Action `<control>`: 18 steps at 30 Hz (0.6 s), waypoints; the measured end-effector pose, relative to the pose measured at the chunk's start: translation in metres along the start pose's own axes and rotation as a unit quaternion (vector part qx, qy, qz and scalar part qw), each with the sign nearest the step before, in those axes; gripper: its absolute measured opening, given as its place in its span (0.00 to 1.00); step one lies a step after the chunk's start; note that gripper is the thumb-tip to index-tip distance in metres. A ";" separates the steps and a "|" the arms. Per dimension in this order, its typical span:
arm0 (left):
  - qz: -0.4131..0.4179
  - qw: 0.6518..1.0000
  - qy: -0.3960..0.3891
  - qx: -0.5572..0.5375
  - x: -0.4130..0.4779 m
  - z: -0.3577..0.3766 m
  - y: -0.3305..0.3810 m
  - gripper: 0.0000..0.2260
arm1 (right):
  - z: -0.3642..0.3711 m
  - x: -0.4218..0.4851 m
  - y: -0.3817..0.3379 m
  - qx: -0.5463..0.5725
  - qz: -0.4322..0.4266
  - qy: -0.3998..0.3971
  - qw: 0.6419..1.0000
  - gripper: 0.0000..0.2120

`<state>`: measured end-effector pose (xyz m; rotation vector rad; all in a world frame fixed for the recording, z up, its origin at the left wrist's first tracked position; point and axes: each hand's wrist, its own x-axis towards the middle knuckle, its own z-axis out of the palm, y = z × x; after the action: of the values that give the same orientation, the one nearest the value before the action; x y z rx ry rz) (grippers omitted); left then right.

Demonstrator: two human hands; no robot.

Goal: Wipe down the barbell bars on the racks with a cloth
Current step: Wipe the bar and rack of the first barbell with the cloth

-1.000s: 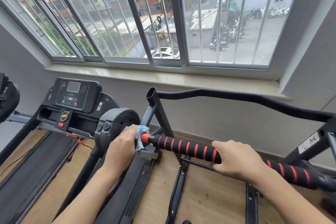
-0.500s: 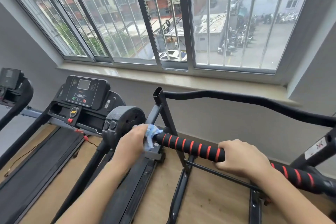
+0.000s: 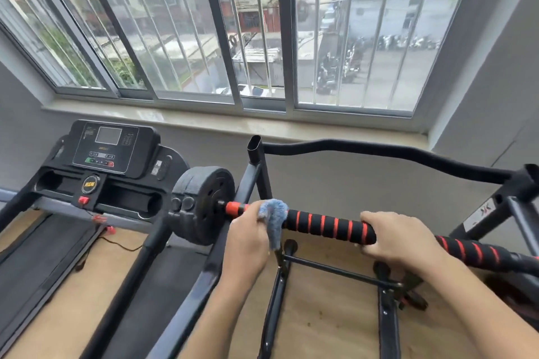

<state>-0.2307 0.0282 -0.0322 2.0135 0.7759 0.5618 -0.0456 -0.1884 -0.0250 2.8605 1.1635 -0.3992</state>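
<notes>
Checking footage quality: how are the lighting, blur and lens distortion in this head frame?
Head view: soft daylight from the window, no harsh glare; wide-angle bending curves the window bars and sill; the street outside is hazy; the left hand, cloth, barbell bar and right hand are fairly sharp, slight smear at the frame edges.

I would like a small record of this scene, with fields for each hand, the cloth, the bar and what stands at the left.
left hand: wraps blue cloth around bar
right hand: grips bar, bare
bar: black with red stripes, between the hands
plate: black, at bar's left end
treadmill: left of plate
</notes>
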 end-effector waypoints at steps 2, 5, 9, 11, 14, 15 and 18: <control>-0.008 0.998 0.000 -0.069 -0.019 -0.007 0.005 0.14 | -0.002 -0.008 -0.008 0.045 -0.025 0.000 0.999 0.24; -0.042 0.981 -0.030 -0.189 -0.040 -0.007 -0.002 0.13 | -0.018 -0.028 -0.052 0.283 -0.103 0.038 0.953 0.32; -0.027 0.971 -0.033 -0.236 -0.056 -0.006 0.009 0.15 | -0.020 -0.046 -0.123 0.592 -0.079 -0.010 0.802 0.22; -0.002 0.970 -0.031 -0.241 -0.058 -0.009 0.016 0.12 | -0.011 -0.045 -0.142 0.654 -0.052 -0.028 0.754 0.20; -0.015 0.974 -0.014 -0.224 -0.055 -0.010 0.013 0.09 | -0.001 -0.041 -0.149 0.731 -0.039 -0.065 0.678 0.18; -0.022 0.974 -0.017 -0.224 -0.053 -0.010 0.011 0.10 | 0.000 -0.040 -0.147 0.740 -0.044 -0.072 0.667 0.17; -0.047 0.965 -0.056 -0.251 -0.043 -0.014 0.005 0.11 | 0.005 -0.031 -0.139 0.738 -0.039 -0.045 0.673 0.16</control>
<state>-0.2684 0.0040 -0.0244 1.5187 0.5863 0.5228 -0.1638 -0.1104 -0.0123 3.6853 1.1647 -2.4463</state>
